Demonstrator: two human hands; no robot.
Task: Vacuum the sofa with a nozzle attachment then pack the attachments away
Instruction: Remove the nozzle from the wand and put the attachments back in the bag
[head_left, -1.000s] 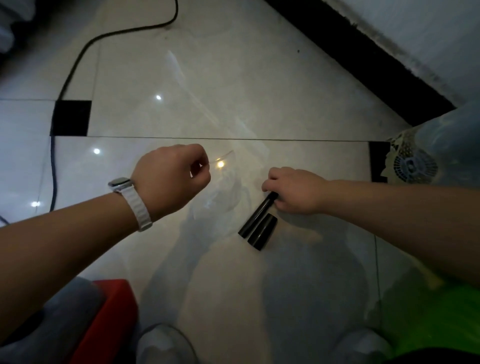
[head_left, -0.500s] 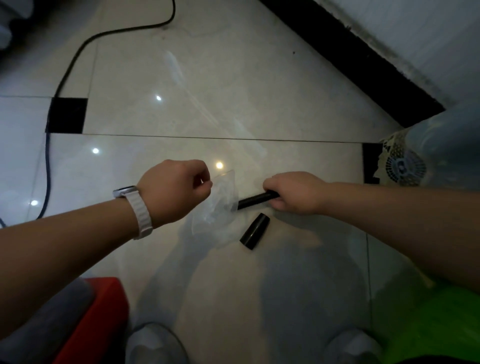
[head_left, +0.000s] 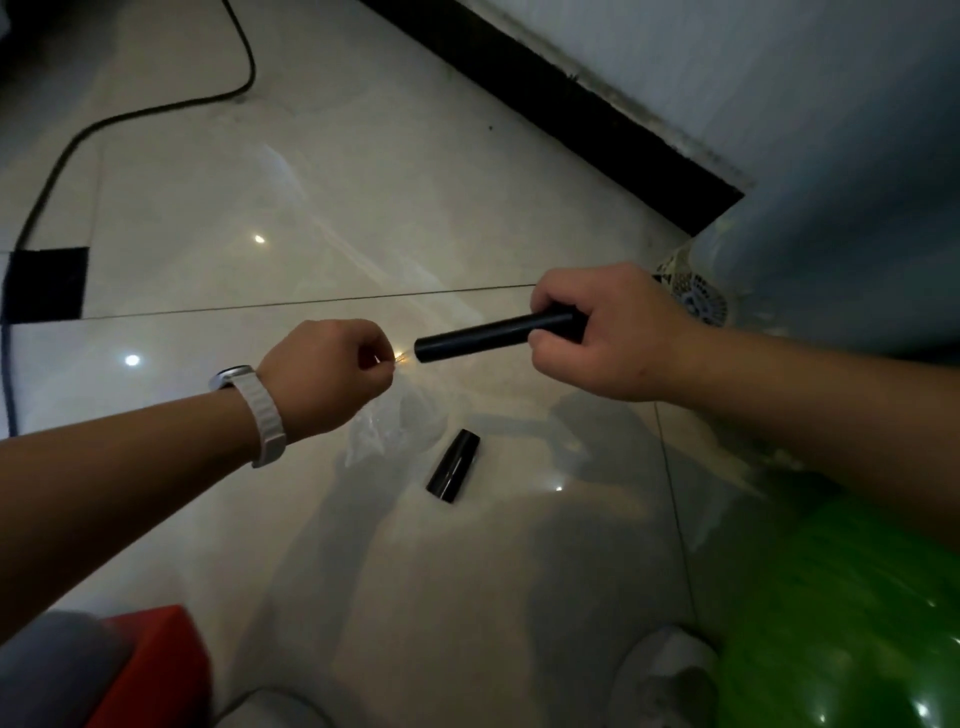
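In the head view, the job looks to be in its packing part, as no sofa and no vacuum show here. The right hand (head_left: 613, 332) has its grip closed round the thick end of a long black tube attachment (head_left: 478, 340) and holds it up off the floor (head_left: 363, 182). The tube's free end points at the left hand (head_left: 332, 374) and is just beside it. The left hand's grip pinches the top edge of a clear plastic bag (head_left: 395, 426), which hangs down to the floor. The bag is see-through, so I cannot tell how wide its mouth is. The tube is not in the bag yet. A short black nozzle (head_left: 453, 466) lies on the floor near the bag, below the tube, and no hand touches it. So I think both pieces have yet to go in. There is open floor between and under the hands. The black cable (head_left: 156, 106) and the dark skirting board (head_left: 545, 93) are well apart from the hands. A green thing (head_left: 831, 597) and a red thing (head_left: 150, 665) sit low, near the person.
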